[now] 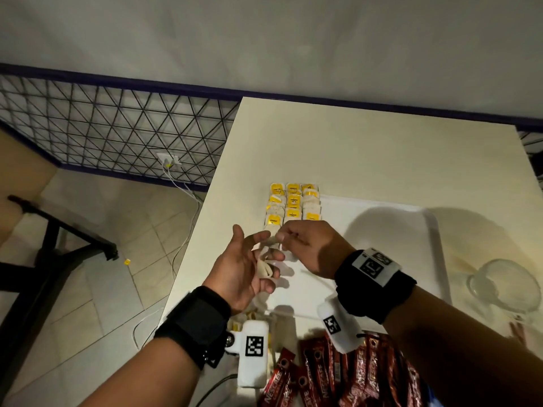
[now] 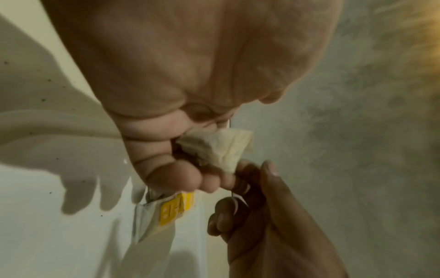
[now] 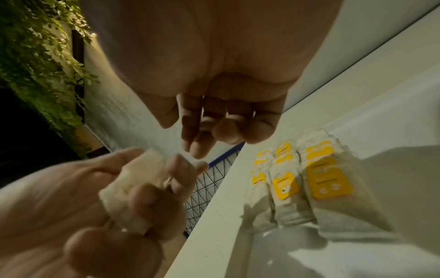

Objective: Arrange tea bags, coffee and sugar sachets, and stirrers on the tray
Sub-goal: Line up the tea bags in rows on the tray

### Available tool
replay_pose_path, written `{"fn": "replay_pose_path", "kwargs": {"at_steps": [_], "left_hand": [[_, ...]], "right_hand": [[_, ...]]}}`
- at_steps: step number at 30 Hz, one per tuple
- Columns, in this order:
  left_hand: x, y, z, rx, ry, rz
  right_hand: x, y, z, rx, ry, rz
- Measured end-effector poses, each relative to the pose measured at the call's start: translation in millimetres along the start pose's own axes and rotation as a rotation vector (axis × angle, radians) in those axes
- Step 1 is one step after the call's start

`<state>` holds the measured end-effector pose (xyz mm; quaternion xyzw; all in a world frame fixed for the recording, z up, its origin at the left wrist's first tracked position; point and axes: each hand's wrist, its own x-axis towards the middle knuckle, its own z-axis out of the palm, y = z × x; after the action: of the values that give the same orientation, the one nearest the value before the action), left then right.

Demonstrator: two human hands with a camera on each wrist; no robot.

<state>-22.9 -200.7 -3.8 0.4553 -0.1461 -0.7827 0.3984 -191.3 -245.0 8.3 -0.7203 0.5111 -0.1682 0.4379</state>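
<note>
The left hand (image 1: 245, 267) is lying palm-up, its fingers (image 1: 269, 255) curling loosely round a small bundle of pale tea bags (image 1: 264, 267); the thumb is sticking out toward the far side, free of the bundle. In the left wrist view one crumpled tea bag (image 2: 221, 148) is poking out between those fingers. The right hand (image 1: 311, 248) is hovering knuckles-up just beside it, thumb and forefinger pinching what looks like a thin string at the top of the bundle, the other fingers tucked under. In the right wrist view its fingers (image 3: 202, 139) are hanging down close together, curled at the tips. Both hands are sitting above the left edge of the white tray (image 1: 382, 230), each wrist wrapped in a black band.

At the far left corner of the tray, three rows of tea bags with yellow tags (image 1: 293, 205) are lying flat, touching one another. The tray is resting on a cream table (image 1: 352, 148). At the table's near edge red Nescafe sachets (image 1: 338, 374) are lying heaped, and a glass bowl (image 1: 504, 284) is standing near the right edge, beside the tray.
</note>
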Motion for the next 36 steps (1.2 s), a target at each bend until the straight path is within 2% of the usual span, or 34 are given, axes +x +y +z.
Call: {"fn": "replay_pose_path", "kwargs": {"at_steps": [6,10,13,15,18,23,26,29,33,36], "left_hand": [[-2,-5,10,0.345,0.065,0.187],[-6,-6,7,0.346,0.059,0.228],[-10,-6,1,0.637,0.047,0.312],[-8,-6,-6,0.807,0.114,0.368],[-3,-5,-10,0.813,0.154,0.406],[8,-2,-12,0.913,0.184,0.325],[17,4,-14,1.052,0.180,0.276],[22,8,-25,1.179,0.239,0.238],[27,11,-35,1.446,0.402,0.166],[32,10,-38,1.519,0.437,0.094]], "right_hand": [[-5,-12,2,-0.098,-0.030,0.105],[-7,-17,-8,-0.138,-0.062,0.000],[-8,-21,-17,-0.101,-0.071,-0.049],[-9,-25,-21,-0.148,-0.072,-0.089],[-8,-28,-20,-0.163,-0.052,-0.113],[3,-23,-15,-0.252,-0.085,-0.121],[9,-14,-14,-0.264,-0.060,-0.067],[14,-2,-8,-0.309,-0.081,-0.011],[19,14,-2,-0.390,-0.201,0.085],[25,26,1,-0.448,-0.292,0.141]]}}
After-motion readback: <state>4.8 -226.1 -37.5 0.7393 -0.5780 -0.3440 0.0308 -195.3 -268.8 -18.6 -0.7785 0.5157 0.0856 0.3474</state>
